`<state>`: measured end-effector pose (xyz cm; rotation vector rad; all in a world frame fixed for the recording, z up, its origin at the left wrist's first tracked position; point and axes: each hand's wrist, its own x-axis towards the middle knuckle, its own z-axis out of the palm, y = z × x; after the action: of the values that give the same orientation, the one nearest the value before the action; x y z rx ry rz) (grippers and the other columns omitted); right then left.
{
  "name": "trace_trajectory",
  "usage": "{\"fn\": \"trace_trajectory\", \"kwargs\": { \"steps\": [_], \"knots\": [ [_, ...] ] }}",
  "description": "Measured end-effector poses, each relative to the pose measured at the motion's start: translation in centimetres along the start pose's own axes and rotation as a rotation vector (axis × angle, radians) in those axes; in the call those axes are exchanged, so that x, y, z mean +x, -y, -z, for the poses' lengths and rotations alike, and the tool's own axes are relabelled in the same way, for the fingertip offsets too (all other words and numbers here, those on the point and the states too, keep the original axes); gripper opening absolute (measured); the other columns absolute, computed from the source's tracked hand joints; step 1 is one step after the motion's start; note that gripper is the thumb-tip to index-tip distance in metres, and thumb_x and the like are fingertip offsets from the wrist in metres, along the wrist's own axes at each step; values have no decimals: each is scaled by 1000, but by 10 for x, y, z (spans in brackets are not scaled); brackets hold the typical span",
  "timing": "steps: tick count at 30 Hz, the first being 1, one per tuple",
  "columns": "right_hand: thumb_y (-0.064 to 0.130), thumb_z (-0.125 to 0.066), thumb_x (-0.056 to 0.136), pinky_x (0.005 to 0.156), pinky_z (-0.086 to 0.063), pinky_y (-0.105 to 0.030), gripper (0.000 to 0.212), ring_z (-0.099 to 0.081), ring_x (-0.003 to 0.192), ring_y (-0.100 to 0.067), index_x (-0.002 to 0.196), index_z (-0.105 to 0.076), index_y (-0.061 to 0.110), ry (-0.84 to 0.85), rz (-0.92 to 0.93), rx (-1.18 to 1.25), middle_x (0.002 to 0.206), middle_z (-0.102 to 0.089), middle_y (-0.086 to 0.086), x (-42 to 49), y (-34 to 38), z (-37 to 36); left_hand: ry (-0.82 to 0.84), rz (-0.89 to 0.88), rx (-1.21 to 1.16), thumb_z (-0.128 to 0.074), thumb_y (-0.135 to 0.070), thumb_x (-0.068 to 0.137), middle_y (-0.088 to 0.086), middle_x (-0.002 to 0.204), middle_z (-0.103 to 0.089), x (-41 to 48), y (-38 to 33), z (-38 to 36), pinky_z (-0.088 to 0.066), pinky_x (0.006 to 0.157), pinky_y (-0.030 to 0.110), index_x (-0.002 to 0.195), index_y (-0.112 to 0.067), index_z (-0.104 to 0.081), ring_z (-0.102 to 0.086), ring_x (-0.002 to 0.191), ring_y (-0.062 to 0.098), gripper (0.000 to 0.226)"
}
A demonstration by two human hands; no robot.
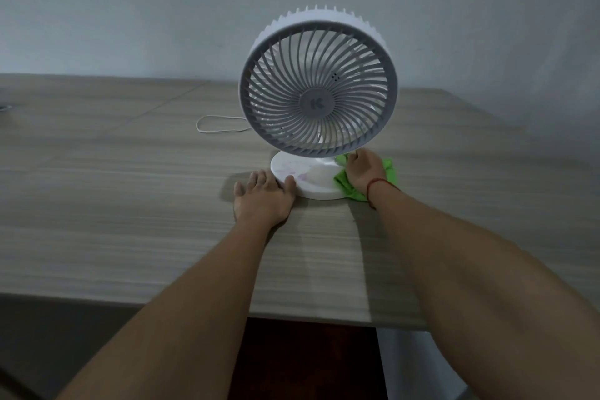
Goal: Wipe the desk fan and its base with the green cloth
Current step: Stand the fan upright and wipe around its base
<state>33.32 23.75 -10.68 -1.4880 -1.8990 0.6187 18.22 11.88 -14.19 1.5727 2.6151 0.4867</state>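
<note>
A white desk fan with a grey spiral grille stands upright on its round white base, which shows faint purple smudges. My right hand presses the green cloth against the right side of the base, just under the grille's lower rim. My left hand lies flat on the table, fingers spread, thumb touching the base's front left edge. Part of the cloth is hidden under my right hand.
The fan stands on a wood-grain table set against a plain wall. A white cord loops on the tabletop behind and left of the fan. The table's near edge runs below my forearms.
</note>
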Motion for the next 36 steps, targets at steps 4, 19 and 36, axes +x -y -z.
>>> {"fn": "trace_trajectory", "kwargs": {
  "steps": [4,19,36],
  "knots": [
    [20,-38,94,93,-46,-39,31,-59,111,-37,88,-64,5,-9,5,-65,117,-64,-23,4,5,-6,4,1,1,-11,-54,95,11,157,-31,1,0,0,-13,120,51,151,-7,-26,-22,148,23,75],
    [26,-51,84,104,-43,-32,41,-57,120,-27,118,-66,9,97,293,-6,127,-65,-12,-70,-13,10,34,28,-19,-12,-55,96,12,159,-28,-9,-4,10,-11,121,52,152,-6,-25,-19,150,24,75],
    [17,-40,95,101,-43,-40,33,-54,120,-37,120,-57,2,-63,-4,-86,129,-59,-21,5,5,-5,9,7,1,-11,-55,96,10,158,-30,1,0,0,-11,120,53,152,-7,-25,-20,149,23,75]
  ]
}}
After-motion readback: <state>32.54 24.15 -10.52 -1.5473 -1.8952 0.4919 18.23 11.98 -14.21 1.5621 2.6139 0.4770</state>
